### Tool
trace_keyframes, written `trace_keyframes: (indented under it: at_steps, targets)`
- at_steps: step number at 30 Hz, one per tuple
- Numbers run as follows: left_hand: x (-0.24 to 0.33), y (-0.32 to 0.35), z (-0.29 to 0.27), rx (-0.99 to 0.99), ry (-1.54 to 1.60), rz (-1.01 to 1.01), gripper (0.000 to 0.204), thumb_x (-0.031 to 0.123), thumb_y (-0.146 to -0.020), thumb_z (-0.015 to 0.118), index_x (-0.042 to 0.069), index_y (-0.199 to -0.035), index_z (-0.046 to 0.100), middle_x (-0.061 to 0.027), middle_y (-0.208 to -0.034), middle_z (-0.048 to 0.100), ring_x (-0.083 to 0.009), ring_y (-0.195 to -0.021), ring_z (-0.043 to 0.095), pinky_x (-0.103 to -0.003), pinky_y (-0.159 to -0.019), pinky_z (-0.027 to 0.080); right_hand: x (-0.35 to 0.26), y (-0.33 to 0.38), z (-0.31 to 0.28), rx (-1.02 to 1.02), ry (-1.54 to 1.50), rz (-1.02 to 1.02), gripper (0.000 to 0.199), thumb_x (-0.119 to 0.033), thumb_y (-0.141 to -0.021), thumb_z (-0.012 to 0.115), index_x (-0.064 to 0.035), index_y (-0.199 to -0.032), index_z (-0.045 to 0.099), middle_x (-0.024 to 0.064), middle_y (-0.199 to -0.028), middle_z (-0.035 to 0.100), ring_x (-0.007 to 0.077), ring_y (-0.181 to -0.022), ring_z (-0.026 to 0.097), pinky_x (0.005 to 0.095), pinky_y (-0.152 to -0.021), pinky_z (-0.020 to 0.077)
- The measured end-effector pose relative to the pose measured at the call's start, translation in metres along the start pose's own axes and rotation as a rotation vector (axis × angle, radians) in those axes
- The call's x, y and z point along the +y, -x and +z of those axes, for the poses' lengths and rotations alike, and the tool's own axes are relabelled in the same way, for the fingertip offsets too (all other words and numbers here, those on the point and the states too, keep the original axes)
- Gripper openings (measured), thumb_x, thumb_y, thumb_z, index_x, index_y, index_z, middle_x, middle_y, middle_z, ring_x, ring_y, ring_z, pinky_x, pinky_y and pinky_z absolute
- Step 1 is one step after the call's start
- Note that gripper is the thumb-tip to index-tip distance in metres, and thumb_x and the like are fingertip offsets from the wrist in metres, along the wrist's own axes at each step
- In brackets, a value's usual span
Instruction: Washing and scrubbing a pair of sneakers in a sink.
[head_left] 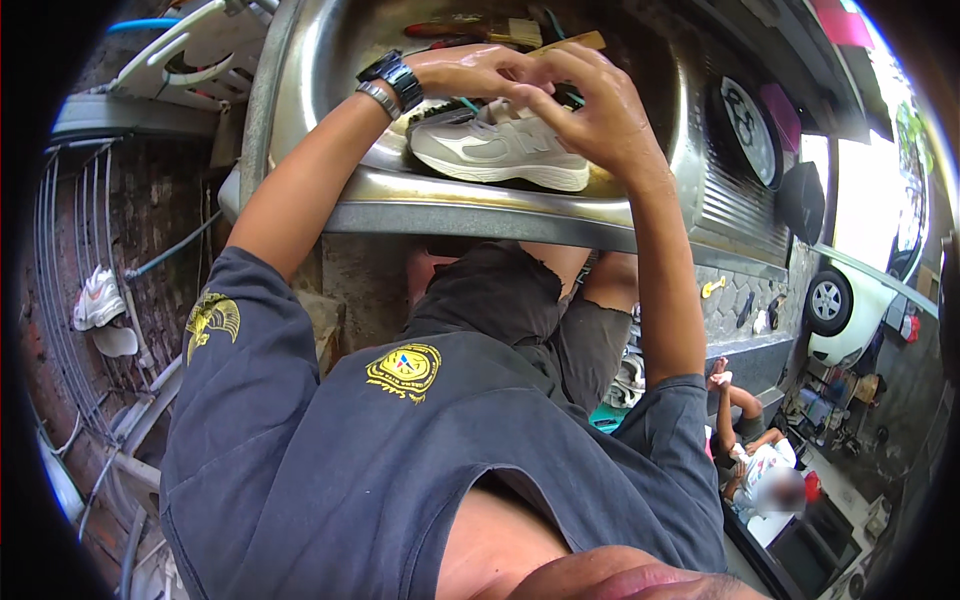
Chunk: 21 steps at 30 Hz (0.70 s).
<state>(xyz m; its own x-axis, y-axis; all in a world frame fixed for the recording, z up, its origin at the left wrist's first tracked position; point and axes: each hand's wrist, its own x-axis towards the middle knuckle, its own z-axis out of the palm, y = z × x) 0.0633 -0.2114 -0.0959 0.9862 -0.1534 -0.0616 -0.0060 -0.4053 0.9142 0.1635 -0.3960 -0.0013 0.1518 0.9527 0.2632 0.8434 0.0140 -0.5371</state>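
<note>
A grey and white sneaker [505,150] lies in the metal sink [345,185], its side turned toward me. Just above its upper, my left hand [475,72] reaches in from the left, wearing a dark watch [392,78] and a metal bracelet. My right hand [600,105] comes from the right with bent fingers, and its thumb and fingertips meet those of my left hand. Both hands look wet and closed in a pinch; whatever is between the fingertips is hidden. Behind the hands lie a brush with pale bristles [522,32] and a wooden handle [580,44]. Dark bristles [435,112] show beside the shoe.
To the right of the basin is a ribbed drainboard [735,215] with a round dark-rimmed object [750,130] beyond it. White shoes [98,300] hang on the left wall. At lower right a person [765,465] sits, and a pale car [865,310] stands behind.
</note>
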Motion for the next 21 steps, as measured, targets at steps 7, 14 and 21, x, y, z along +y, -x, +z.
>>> trace_keyframes:
  at_steps: [7, 14, 21]
  targets:
    - [-0.004, -0.005, -0.025, 0.119, 0.268, -0.12, 0.048, 0.045, -0.102, 0.059, 0.009, -0.133, 0.065, -0.0038, -0.123, 0.068, -0.0134, -0.107, 0.062, -0.032, -0.094, 0.051, -0.072, -0.042, 0.122, -0.701, 0.42, -0.183, 0.026, -0.019, -0.092, 0.063, -0.0026, -0.107, 0.076, 0.0163, -0.119, 0.073, 0.0338, -0.109, 0.07, 0.049, -0.084, 0.0563]
    - [-0.014, -0.003, -0.046, 0.185, 0.364, -0.081, 0.041, 0.038, -0.105, 0.057, 0.01, -0.134, 0.062, -0.0033, -0.118, 0.068, -0.0104, -0.102, 0.063, -0.029, -0.092, 0.051, -0.071, -0.091, 0.155, -1.046, 0.644, 0.567, 0.04, -0.022, -0.09, 0.07, -0.0104, -0.128, 0.071, 0.0105, -0.133, 0.068, 0.032, -0.114, 0.067, 0.062, -0.075, 0.0527]
    - [-0.013, 0.008, -0.047, 0.198, 0.445, -0.155, 0.038, 0.034, -0.106, 0.054, 0.009, -0.133, 0.063, -0.001, -0.118, 0.067, -0.0086, -0.103, 0.062, -0.026, -0.092, 0.048, -0.064, -0.101, 0.215, -0.997, 0.792, 0.821, 0.056, -0.028, -0.084, 0.079, -0.0172, -0.138, 0.066, 0.0078, -0.145, 0.059, 0.0322, -0.126, 0.058, 0.0688, -0.087, 0.0448]
